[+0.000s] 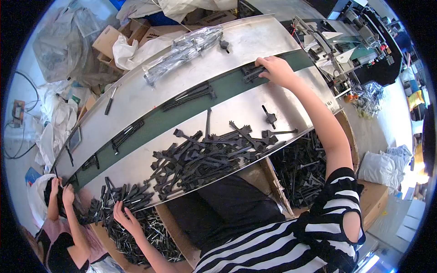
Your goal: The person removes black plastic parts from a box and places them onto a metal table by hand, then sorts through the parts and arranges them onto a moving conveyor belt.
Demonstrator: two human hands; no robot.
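Along the green belt (230,84), several bundles of black brushes (193,95) already lie set out, while a large loose heap (200,159) remains on the metal table (268,38) at centre frame. At upper right, the right hand (277,72) bends its fingers over one bundle (249,73), touching it, though whether they grip I cannot tell; at lower left, the left hand (128,219) spreads its fingers loosely beside more brushes (136,196), seemingly holding nothing.

No text legible. Small dark marks (330,102), maybe handwriting, at the right end of the long silver sheet-metal tabletop (296,102), near its edge; too small and blurred to read, can't tell letters from digits. Brown cardboard box (374,205) at far right: any print too unclear to make out.
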